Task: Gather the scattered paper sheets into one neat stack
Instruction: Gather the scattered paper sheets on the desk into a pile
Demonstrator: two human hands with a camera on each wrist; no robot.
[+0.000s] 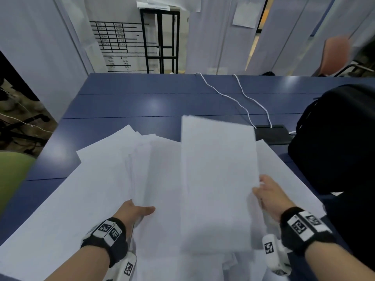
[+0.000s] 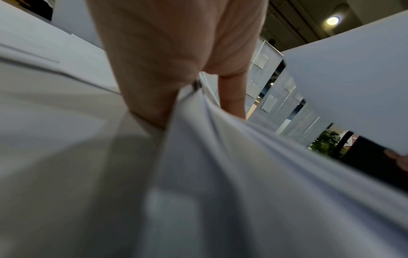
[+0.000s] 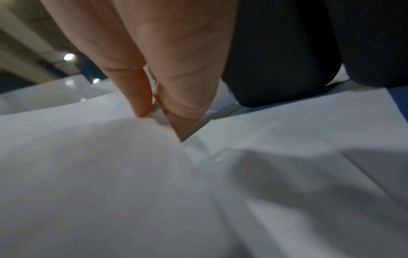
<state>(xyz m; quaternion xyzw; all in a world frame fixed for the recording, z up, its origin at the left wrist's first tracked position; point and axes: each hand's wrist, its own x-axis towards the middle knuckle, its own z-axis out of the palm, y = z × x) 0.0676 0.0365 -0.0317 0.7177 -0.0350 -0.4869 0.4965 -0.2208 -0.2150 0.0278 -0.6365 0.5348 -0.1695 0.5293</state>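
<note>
White paper sheets [image 1: 67, 199] lie fanned over the near part of a blue table [image 1: 142, 102]. My right hand [image 1: 267, 194] pinches the right edge of a lifted sheet [image 1: 217, 179] that hangs over the pile's middle; the right wrist view shows thumb and finger [image 3: 141, 97] clamped on the paper [image 3: 88, 165]. My left hand [image 1: 140, 209] grips a bundle of sheets [image 1: 162, 179] at its near edge, thumb on top and fingers under; the left wrist view shows the fingers [image 2: 154, 87] closed round the folded paper [image 2: 220, 165]. Another sheet [image 1: 284, 175] lies flat at the right.
A black bag [image 1: 336, 138] stands on the table's right side, close to my right hand. Two white cables [image 1: 243, 102] run from the far edge to a dark pad [image 1: 272, 134]. A green chair [image 1: 12, 175] is at the left, an orange chair [image 1: 334, 55] far right.
</note>
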